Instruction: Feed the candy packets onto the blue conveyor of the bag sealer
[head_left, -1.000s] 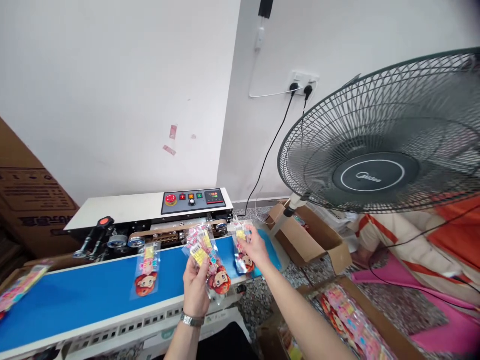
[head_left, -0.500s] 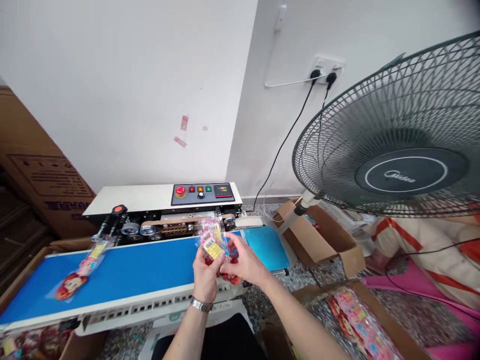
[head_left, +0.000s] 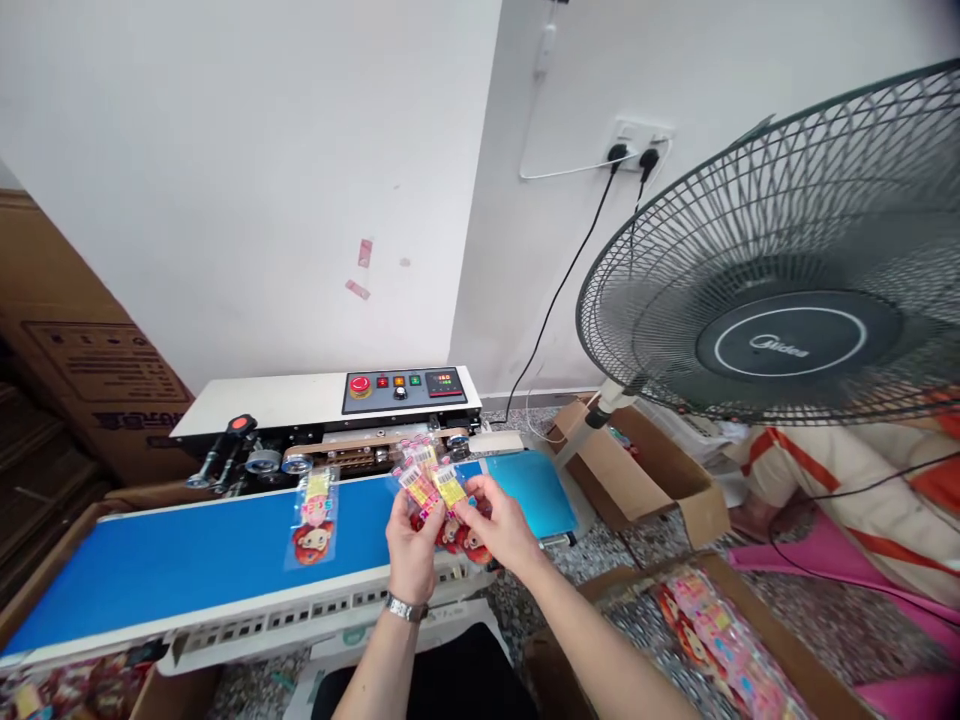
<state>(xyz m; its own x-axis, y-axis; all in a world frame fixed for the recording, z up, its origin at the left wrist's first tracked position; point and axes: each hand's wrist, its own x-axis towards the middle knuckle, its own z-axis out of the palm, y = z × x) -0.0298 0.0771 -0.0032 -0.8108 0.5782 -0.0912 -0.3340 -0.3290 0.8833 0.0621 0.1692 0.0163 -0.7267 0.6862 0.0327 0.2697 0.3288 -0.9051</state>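
My left hand point(head_left: 411, 555), with a metal watch on its wrist, pinches a clear plastic packet point(head_left: 416, 485) that has a barcode label. Another packet point(head_left: 450, 485) with a yellow barcode label is pinched in my right hand point(head_left: 501, 525), beside the first and overlapping it. Red-haired cartoon heads show at the lower ends of the packets. Just behind them, a further packet point(head_left: 422, 452) reaches up to the band sealer point(head_left: 315, 400); my hands partly hide it. On the blue conveyor belt point(head_left: 202, 550), left of my hands, lies a packet point(head_left: 313, 515) with the same kind of red-haired head.
A large standing fan point(head_left: 787, 345) takes up the right side. Open cardboard boxes point(head_left: 679, 480) stand on the floor below it, one holding pink packets point(head_left: 720, 640). Another box at lower left holds more packets point(head_left: 75, 690). A person's leg point(head_left: 795, 470) shows at far right.
The packet at the belt's left end is gone from the belt, and another now lies nearer the sealer's rollers. The packets in my hands are spread apart, showing two labels side by side.
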